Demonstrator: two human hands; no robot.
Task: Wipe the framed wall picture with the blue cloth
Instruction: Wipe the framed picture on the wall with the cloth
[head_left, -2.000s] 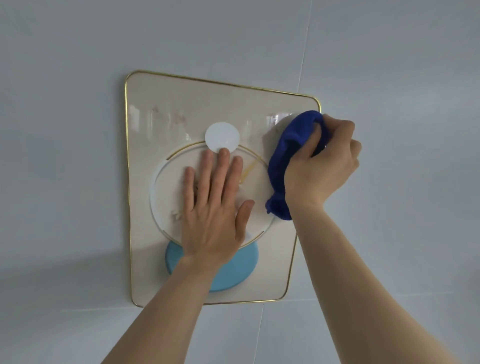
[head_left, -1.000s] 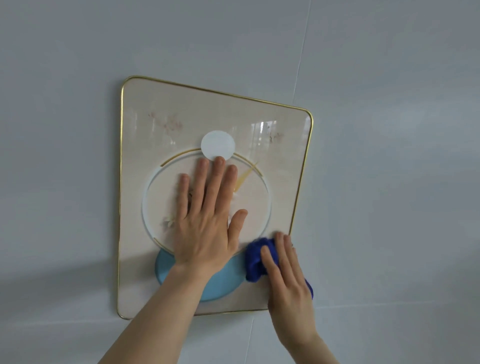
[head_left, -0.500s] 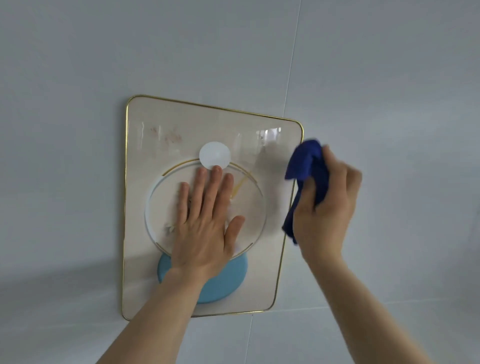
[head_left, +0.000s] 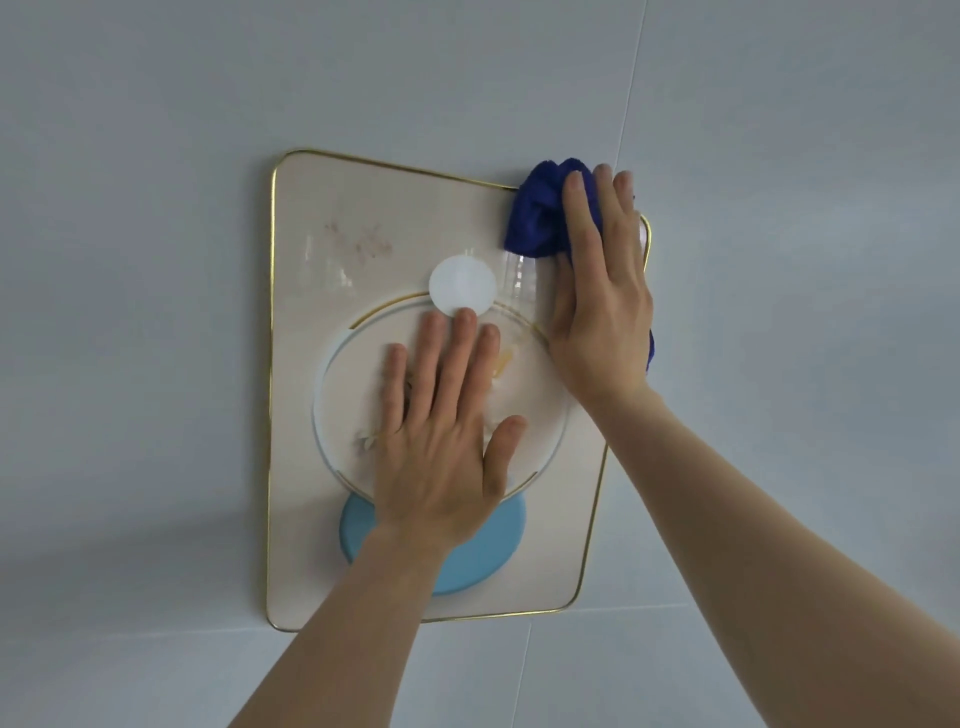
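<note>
A cream picture with a thin gold frame hangs on the pale wall. It shows a white disc, a large ring and a light blue disc. My left hand lies flat on the middle of the picture, fingers spread. My right hand presses the dark blue cloth flat against the picture's top right corner. The cloth bunches out above and left of my fingers, and a bit shows past my wrist at the right edge. Faint brownish marks sit on the upper left of the glass.
The wall is plain grey-white tile with thin seams, one running up from the picture's top right and one below it. A soft shadow falls left of the frame's lower part.
My right hand went from the bottom right corner, off the right edge, and up to the top right corner with the cloth, its palm now flat. My left hand stayed pressed on the centre.
</note>
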